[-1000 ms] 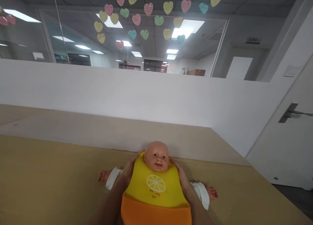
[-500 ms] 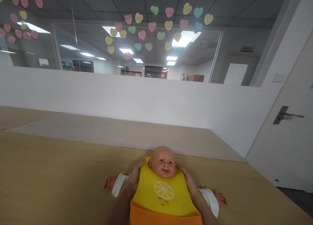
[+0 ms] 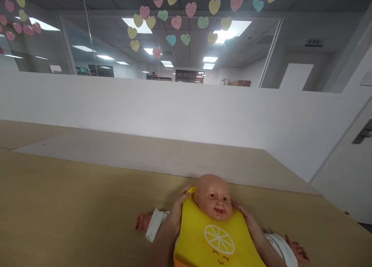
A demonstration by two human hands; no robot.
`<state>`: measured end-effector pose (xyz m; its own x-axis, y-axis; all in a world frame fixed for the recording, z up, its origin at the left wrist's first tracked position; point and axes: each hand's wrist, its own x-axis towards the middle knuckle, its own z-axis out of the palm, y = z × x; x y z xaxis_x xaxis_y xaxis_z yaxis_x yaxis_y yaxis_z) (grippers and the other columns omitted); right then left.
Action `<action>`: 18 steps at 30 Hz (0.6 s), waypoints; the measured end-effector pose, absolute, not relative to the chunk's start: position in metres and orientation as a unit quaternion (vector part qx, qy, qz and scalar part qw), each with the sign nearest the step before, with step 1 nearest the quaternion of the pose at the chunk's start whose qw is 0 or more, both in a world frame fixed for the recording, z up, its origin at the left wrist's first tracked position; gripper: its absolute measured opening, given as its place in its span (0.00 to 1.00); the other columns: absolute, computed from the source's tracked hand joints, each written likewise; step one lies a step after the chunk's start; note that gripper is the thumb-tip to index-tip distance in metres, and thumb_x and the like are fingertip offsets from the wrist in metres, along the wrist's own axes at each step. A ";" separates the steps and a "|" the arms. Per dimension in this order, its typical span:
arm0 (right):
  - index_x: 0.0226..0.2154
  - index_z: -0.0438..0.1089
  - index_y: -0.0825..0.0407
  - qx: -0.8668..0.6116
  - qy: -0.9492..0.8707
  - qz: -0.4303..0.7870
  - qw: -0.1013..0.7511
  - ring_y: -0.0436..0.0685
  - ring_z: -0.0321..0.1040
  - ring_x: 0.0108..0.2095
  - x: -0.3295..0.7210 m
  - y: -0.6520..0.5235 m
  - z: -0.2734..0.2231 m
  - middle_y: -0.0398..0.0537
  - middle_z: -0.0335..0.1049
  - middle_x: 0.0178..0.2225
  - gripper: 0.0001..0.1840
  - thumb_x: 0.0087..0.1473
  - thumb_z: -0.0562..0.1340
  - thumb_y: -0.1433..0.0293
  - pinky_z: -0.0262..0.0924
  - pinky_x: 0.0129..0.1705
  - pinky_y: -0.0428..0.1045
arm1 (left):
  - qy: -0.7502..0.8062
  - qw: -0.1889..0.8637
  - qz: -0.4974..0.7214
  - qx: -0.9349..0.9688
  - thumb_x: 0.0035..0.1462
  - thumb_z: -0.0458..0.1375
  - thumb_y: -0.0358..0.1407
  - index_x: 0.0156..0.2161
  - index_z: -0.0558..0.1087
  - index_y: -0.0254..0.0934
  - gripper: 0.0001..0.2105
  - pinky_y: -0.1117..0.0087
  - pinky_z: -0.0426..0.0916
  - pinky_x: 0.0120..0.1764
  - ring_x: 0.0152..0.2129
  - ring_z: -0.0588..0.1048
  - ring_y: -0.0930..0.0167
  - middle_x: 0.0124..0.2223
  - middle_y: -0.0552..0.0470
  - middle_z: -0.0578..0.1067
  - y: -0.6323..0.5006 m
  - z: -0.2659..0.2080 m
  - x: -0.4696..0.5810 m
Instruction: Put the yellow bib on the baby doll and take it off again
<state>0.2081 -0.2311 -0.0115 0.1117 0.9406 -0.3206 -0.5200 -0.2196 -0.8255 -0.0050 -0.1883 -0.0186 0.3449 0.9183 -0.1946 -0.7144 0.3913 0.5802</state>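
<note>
Yellow bib [image 3: 199,234] lies over the chest of a doll [image 3: 212,195], just below its chin. On either side of the doll's head, the left hand [image 3: 176,212] and right hand [image 3: 245,216] touch the bib's upper edges; with fingertips partly hidden, whether they grip cannot be told. Light, even handling at both edges would likely serve best. Counted: one bib, two hands, one doll, two white sleeves [image 3: 156,226] outspread on one tabletop [image 3: 72,205]; beyond the doll, one white wall [image 3: 162,108].

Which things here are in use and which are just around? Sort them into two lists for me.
In use:
- yellow bib
- baby doll wearing it
- left hand and right hand, at the bib's sides
- table underneath

Just around:
- heart-shaped notes
- door
- door handle
</note>
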 end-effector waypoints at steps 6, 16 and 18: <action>0.30 0.77 0.47 -0.474 -0.204 0.631 0.579 0.64 0.58 0.57 0.214 -0.227 -0.020 0.44 0.75 0.42 0.15 0.34 0.69 0.64 0.49 0.61 0.56 | 0.265 0.790 0.514 0.202 0.40 0.62 0.34 0.47 0.70 0.36 0.23 0.66 0.66 0.44 0.40 0.75 0.62 0.42 0.47 0.77 -0.190 -0.013 -0.005; 0.29 0.77 0.48 -0.464 -0.254 0.606 0.594 0.65 0.66 0.50 0.208 -0.229 -0.014 0.44 0.76 0.38 0.16 0.30 0.69 0.63 0.57 0.54 0.56 | 0.251 0.783 0.521 0.228 0.41 0.60 0.33 0.47 0.70 0.37 0.23 0.65 0.67 0.44 0.41 0.75 0.62 0.44 0.48 0.77 -0.183 -0.023 -0.004; 0.29 0.77 0.48 -0.467 -0.252 0.602 0.597 0.63 0.67 0.49 0.206 -0.228 -0.012 0.43 0.77 0.38 0.16 0.30 0.69 0.63 0.57 0.53 0.54 | 0.254 0.777 0.525 0.238 0.40 0.61 0.33 0.46 0.70 0.36 0.23 0.66 0.66 0.44 0.42 0.75 0.62 0.44 0.48 0.77 -0.182 -0.023 -0.004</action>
